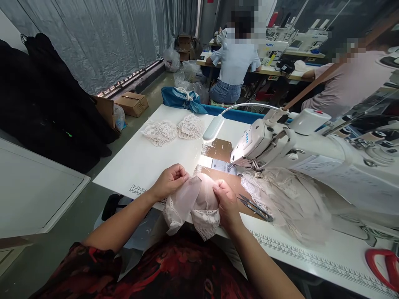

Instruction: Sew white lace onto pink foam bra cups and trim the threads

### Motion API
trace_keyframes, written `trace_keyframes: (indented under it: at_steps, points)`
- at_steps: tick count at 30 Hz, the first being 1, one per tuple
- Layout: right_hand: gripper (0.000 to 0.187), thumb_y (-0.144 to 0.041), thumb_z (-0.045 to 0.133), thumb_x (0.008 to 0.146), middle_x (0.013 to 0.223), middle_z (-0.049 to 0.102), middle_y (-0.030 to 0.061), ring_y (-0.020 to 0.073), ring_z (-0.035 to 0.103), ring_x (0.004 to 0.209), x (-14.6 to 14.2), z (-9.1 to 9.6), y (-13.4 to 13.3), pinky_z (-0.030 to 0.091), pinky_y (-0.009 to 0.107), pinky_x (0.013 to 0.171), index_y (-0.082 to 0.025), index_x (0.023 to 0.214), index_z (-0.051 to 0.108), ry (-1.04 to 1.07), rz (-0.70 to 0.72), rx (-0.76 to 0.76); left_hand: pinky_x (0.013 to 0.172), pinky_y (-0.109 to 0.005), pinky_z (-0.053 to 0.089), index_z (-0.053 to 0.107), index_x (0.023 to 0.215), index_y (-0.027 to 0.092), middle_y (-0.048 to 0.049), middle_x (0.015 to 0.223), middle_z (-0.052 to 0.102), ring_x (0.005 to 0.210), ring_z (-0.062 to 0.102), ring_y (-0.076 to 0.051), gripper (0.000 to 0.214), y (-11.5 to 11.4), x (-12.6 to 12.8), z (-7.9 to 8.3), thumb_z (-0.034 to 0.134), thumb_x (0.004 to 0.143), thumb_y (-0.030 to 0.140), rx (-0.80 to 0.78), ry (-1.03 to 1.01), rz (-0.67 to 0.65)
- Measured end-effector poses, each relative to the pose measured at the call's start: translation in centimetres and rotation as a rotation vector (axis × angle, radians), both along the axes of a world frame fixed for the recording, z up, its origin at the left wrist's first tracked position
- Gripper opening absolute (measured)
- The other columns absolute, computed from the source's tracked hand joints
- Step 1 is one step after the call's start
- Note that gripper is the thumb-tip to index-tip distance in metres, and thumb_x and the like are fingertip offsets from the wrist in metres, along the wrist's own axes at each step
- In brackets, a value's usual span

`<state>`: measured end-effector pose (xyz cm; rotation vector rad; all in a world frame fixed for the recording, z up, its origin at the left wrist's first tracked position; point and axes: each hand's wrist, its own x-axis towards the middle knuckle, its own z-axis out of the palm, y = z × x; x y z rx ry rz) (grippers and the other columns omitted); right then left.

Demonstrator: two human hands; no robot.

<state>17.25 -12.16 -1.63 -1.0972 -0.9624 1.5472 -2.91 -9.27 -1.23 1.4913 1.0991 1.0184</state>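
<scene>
A pale pink bra cup piece with lace edging point(205, 195) hangs between my two hands at the table's front edge. Its sheer left part is pinched by my left hand point(173, 180), thumb against curled fingers. On the other side my right hand point(227, 203) grips the cup's edge, thumb on top. The lace trim droops below the table edge. Just right of my right hand lie thread snips point(255, 207). A heap of pale lace fabric point(286, 199) spreads beside them, partly under the sewing machine point(268, 141).
Two lace pieces point(159, 132) lie toward the back of the white table point(124, 160). A lamp point(213, 128) hangs over the sewing area. Red-handled scissors point(382, 265) rest at the right. A blue bundle point(182, 99) borders the far edge; co-workers sit beyond.
</scene>
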Motion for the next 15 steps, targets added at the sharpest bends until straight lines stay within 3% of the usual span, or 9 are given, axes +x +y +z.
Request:
trace_keyframes:
  at_steps: [2, 4, 6, 8, 11, 13, 15]
  points:
    - [0.030, -0.046, 0.061, 0.078, 0.059, 0.043, -0.0079, 0.0091, 0.039, 0.049, -0.1, 0.0, 0.0, 0.035, 0.021, 0.047, -0.023, 0.076, 0.041, 0.007, -0.008, 0.008, 0.068, -0.024, 0.048, 0.053, 0.088, 0.017, -0.0012, 0.083, 0.058, 0.073, 0.056, -0.012, 0.012, -0.2, 0.1, -0.2, 0.049, 0.089, 0.029, 0.129, 0.213, 0.063]
    - [0.032, -0.047, 0.063, 0.077, 0.066, 0.053, -0.0058, 0.0121, 0.050, 0.054, 0.0, 0.1, 0.0, 0.043, 0.025, 0.052, -0.024, 0.090, 0.045, 0.005, 0.005, -0.003, 0.073, -0.027, 0.050, 0.054, 0.103, 0.017, -0.0041, 0.090, 0.061, 0.079, 0.059, -0.014, 0.019, -0.4, 0.3, -0.8, 0.040, 0.092, 0.025, 0.283, 0.426, 0.134]
    - [0.049, -0.047, 0.066, 0.075, 0.086, 0.065, 0.0008, 0.0183, 0.062, 0.071, 0.5, 0.3, 0.3, 0.050, 0.032, 0.065, -0.024, 0.113, 0.045, -0.043, 0.048, -0.014, 0.078, -0.030, 0.051, 0.050, 0.117, 0.016, -0.0088, 0.102, 0.064, 0.088, 0.062, -0.017, 0.029, -0.6, 0.5, -1.6, 0.035, 0.094, 0.024, 0.421, 0.599, 0.161]
    - [0.062, -0.046, 0.069, 0.073, 0.100, 0.067, 0.0057, 0.0222, 0.064, 0.087, 1.2, 0.3, 0.7, 0.051, 0.034, 0.074, -0.023, 0.125, 0.045, -0.173, 0.121, -0.022, 0.075, -0.030, 0.052, 0.047, 0.126, 0.015, -0.0114, 0.108, 0.065, 0.089, 0.064, -0.018, 0.035, -0.3, 0.3, -2.2, 0.034, 0.095, 0.027, 0.491, 0.751, 0.133]
    - [0.043, -0.049, 0.069, 0.072, 0.082, 0.068, 0.0035, 0.0197, 0.062, 0.073, 2.8, 0.4, 0.8, 0.048, 0.029, 0.062, -0.018, 0.101, 0.062, -0.341, 0.323, -0.099, 0.064, -0.026, 0.049, 0.050, 0.125, 0.017, -0.0081, 0.090, 0.070, 0.074, 0.065, -0.018, 0.036, 1.3, -1.3, -2.2, 0.036, 0.096, 0.033, 0.456, 0.965, 0.086]
    - [0.039, -0.052, 0.069, 0.070, 0.068, 0.065, 0.0014, 0.0163, 0.058, 0.059, 4.1, 0.7, 0.0, 0.044, 0.027, 0.052, -0.016, 0.083, 0.064, -0.329, 0.434, -0.173, 0.063, -0.026, 0.047, 0.054, 0.122, 0.018, -0.0050, 0.077, 0.068, 0.068, 0.064, -0.019, 0.034, 2.7, -3.0, -1.3, 0.040, 0.096, 0.035, 0.379, 1.074, 0.101]
    - [0.041, -0.052, 0.071, 0.068, 0.069, 0.066, 0.0024, 0.0164, 0.058, 0.059, 5.7, 1.1, -1.3, 0.045, 0.026, 0.051, -0.015, 0.086, 0.065, -0.295, 0.397, -0.176, 0.064, -0.028, 0.046, 0.056, 0.119, 0.016, -0.0056, 0.074, 0.066, 0.070, 0.063, -0.021, 0.032, 3.6, -4.7, 0.0, 0.043, 0.095, 0.033, 0.300, 1.137, 0.180]
